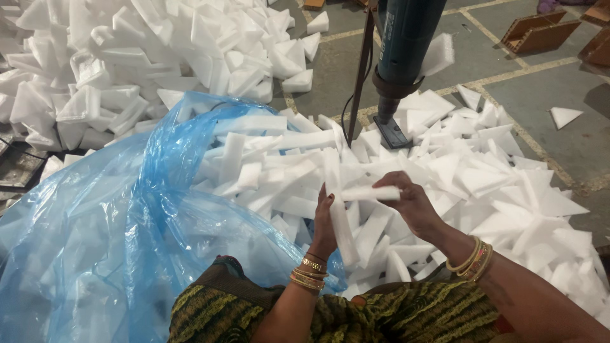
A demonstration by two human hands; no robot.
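Grey tiled floor (534,95) everywhere, buried under white foam offcuts. Left hand (325,219) closed around a long white foam strip (340,216), held upright over the lap. Right hand (410,203) pinching a shorter white foam strip (372,192), laid crosswise against the top of the first, seemingly to line the two up. Directly ahead, a teal heat gun (403,51) hanging nozzle-down over the pile of white foam strips (470,178). Crowding the left side, a crumpled blue plastic bag (108,241); beyond it, a heap of white foam corner pieces (127,57). Brown cardboard pieces (540,32) far right.
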